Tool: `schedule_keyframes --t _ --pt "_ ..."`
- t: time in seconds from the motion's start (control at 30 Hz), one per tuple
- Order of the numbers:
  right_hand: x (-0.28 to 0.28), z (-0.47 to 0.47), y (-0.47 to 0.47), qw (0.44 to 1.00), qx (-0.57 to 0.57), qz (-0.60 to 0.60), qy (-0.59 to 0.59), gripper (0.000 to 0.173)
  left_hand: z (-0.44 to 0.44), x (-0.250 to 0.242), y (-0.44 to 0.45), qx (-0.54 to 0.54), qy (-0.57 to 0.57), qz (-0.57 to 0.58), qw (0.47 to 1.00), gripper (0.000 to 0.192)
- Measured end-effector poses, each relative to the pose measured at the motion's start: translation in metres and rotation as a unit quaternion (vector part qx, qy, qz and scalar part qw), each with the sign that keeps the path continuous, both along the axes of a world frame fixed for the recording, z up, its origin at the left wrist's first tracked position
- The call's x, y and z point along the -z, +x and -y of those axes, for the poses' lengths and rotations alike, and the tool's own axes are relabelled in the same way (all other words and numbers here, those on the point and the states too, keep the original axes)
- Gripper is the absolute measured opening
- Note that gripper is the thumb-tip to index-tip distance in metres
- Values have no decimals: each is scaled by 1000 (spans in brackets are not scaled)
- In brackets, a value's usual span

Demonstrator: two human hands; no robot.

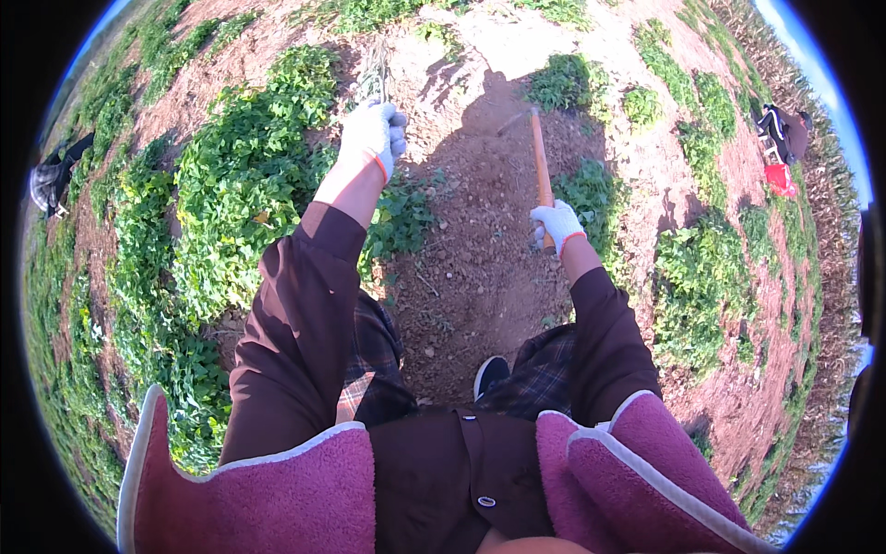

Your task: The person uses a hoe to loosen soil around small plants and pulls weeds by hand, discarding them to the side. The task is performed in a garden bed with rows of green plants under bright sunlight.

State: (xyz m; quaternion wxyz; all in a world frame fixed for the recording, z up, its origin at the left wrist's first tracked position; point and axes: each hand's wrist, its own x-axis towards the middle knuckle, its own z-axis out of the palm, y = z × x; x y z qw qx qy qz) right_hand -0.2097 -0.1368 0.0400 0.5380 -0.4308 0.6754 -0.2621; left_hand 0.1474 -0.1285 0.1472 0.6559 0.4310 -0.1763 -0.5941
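Observation:
My left hand point(376, 135), in a white knit glove with an orange cuff edge, is closed around a bunch of pale plant stems point(374, 73). The stems extend past its far side over bright soil. In a matching glove, my right hand point(558, 226) grips the lower part of a wooden handle point(540, 156). This handle belongs to a hoe or pick, whose narrow metal head point(513, 123) points left, close to the shaded soil point(477, 187). Exactly how the head meets the ground cannot be made out.
Leafy vines point(235, 187) grow in a thick row on the left, with smaller clumps point(699, 291) on the right. A person point(785, 131) is low down at far right near a red container point(780, 180); another person point(54, 181) is at far left. My shoe point(491, 376) rests on soil.

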Motion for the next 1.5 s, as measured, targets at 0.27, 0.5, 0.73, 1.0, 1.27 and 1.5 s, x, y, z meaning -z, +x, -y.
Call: schedule_keyframes --t 0.27,0.5,0.73,1.0,1.27,1.5 --pt "-1 -5 19 979 -27 -190 -62 30 5 1 2 -12 7 -3 1000 16" --pt "8 -1 10 995 -11 -91 -28 25 8 7 -4 -40 27 1 999 33" --pt "-11 -12 20 982 5 -142 -125 27 5 4 -4 -20 0 -3 1000 7" --pt "0 -10 16 994 -52 -97 -6 26 2 0 -5 -10 44 12 999 8" --pt "-16 -21 18 984 -23 -165 -67 24 -3 -8 -11 46 49 13 998 11" --pt "-21 -40 -10 991 -71 -114 10 26 -1 -8 -13 35 53 -3 998 6"
